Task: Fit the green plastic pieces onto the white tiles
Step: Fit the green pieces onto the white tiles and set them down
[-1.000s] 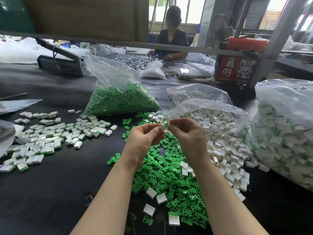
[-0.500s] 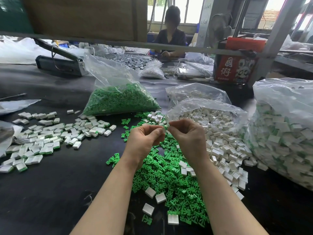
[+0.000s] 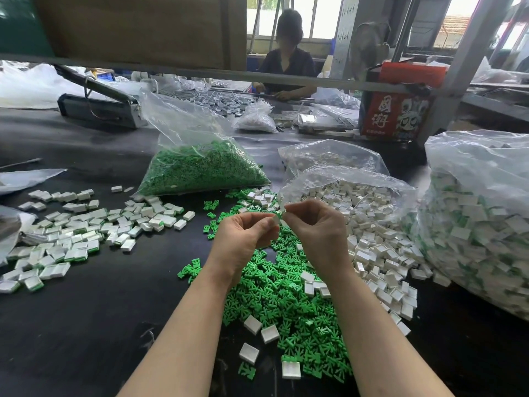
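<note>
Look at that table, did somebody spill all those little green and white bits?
It looks spilled, but probably on purpose: loose green plastic pieces lie heaped on the black table under both hands, and small white tiles pour from an open clear plastic bag. Nothing looks broken. Left hand and right hand pinch one tile.

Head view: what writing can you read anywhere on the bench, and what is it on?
"國潮": large white characters on the red carton at the back right, beside a white cartoon figure.
White board behind the carton: rows of dark marks, too small to read.
White tiles, green plastic pieces and the clear bags: no readable print.
</note>
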Demonstrator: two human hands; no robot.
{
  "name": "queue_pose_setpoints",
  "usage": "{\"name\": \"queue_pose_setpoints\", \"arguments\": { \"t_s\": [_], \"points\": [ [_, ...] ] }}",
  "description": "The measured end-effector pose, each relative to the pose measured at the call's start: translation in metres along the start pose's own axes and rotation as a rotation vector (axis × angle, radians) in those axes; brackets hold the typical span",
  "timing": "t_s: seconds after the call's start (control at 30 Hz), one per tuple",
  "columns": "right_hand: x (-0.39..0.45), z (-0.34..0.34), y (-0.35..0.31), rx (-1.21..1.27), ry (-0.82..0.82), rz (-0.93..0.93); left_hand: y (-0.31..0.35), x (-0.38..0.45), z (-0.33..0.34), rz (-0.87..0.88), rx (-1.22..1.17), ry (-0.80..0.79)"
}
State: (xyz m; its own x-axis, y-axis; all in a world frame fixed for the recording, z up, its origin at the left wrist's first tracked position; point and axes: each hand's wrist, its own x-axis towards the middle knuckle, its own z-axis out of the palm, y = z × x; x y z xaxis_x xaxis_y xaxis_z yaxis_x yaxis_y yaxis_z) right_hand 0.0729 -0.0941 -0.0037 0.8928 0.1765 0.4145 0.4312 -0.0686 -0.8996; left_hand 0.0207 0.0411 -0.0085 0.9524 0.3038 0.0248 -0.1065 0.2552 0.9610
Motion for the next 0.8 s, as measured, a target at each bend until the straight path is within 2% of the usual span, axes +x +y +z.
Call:
{"name": "queue_pose_setpoints", "arguments": {
  "t_s": [0.37, 0.8],
  "points": [
    [-0.0009, 0.0011, -0.0032, -0.059, 0.012, 0.002, -0.0016, 0.0016, -0.0033, 0.02, 0.027, 0.008],
    [-0.0002, -0.0024, -0.0041, -0.094, -0.066, 0.0, -0.0036, 0.0022, -0.0049, 0.083, 0.117, 0.013]
  ]
}}
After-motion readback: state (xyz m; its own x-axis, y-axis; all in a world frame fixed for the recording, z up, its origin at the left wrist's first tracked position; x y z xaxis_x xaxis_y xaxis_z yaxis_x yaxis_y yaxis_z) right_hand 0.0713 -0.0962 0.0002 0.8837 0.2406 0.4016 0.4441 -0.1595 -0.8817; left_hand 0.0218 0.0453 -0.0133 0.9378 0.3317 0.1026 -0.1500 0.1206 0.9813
